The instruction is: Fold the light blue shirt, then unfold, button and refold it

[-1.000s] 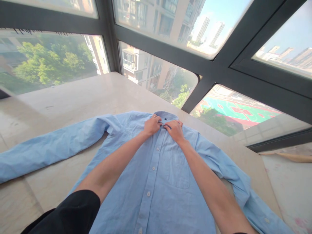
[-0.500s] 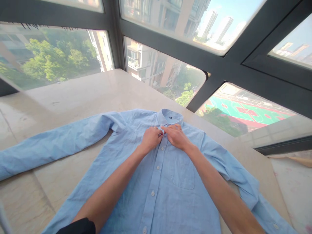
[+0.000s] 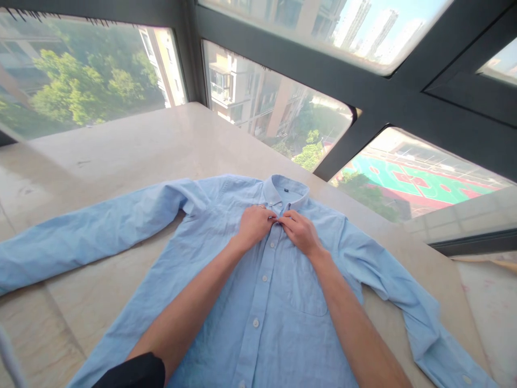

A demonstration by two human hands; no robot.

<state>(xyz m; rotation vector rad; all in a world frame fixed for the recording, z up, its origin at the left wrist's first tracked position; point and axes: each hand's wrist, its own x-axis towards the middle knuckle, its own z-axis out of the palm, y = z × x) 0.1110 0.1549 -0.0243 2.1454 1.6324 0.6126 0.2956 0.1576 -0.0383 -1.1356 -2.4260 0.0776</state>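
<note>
A light blue button-up shirt (image 3: 299, 334) lies face up with its collar (image 3: 297, 191) away from me and both sleeves spread outward. Just below the collar, my left hand (image 3: 255, 223) pinches the front placket from the left side. My right hand (image 3: 301, 230) pinches the placket's edge from the right, its fingertips almost meeting those of the left. Whatever button lies between the fingertips is too small to make out. Lower on the placket, several white buttons show, one of them a white button (image 3: 256, 323) sitting in its hole. A chest pocket (image 3: 309, 293) is beside my right forearm.
The shirt rests on a beige stone ledge (image 3: 133, 153) with tile seams. Dark window frames (image 3: 278, 62) border the ledge at the back and right. A pale patterned cloth or mat (image 3: 490, 302) lies at the far right.
Both hands stay at the upper placket; the right fingers have shifted and now pinch the edge, lifting the fabric slightly open below the collar. The camera view has tilted down a little.
</note>
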